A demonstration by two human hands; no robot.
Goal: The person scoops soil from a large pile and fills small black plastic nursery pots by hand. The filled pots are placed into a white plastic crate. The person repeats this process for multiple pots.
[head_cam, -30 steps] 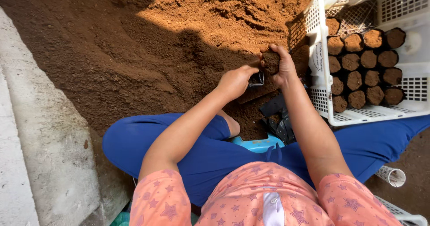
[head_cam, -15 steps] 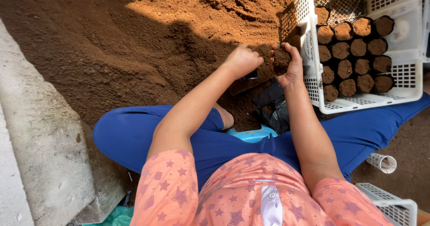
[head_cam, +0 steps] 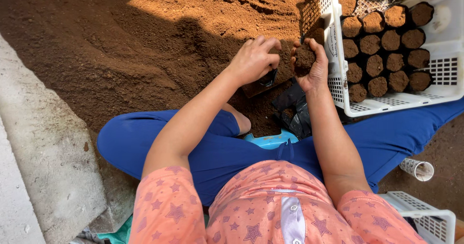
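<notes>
Soil heap (head_cam: 145, 41): loose reddish-brown, largest item, partly sunlit and partly in shade; taken as landmark. Concrete slab (head_cam: 43, 142): borders the heap on its left edge, pale grey. Person seated at the heap's near edge, knees spread, blue trousers (head_cam: 145, 142), orange star-print top. White plastic crate (head_cam: 435, 75): stands against the heap's right edge, touching it; latticed walls; inside, rows of filled black grow bags (head_cam: 382, 46) packed side by side, soil tops showing. Second white crate (head_cam: 425, 215): well away from the heap, at the person's right hip, only a corner seen. Stack of empty black bags (head_cam: 295, 108): at the heap's foot, just in front of a light-blue stool edge (head_cam: 270, 140). White paper tube (head_cam: 418, 169): lies on its side on bare ground near the right knee, apart from the heap. Left hand (head_cam: 253, 60): at the heap's near slope, fingers curled down, closed around a small dark scoop (head_cam: 263, 82) whose lower edge sits in the soil. Right hand (head_cam: 314, 67): just beside the left, between heap and crate wall, palm up, fingers wrapped round a small soil-filled bag (head_cam: 305, 58); bag upright, full to the brim, close to the crate's wall, contact cannot be told.
</notes>
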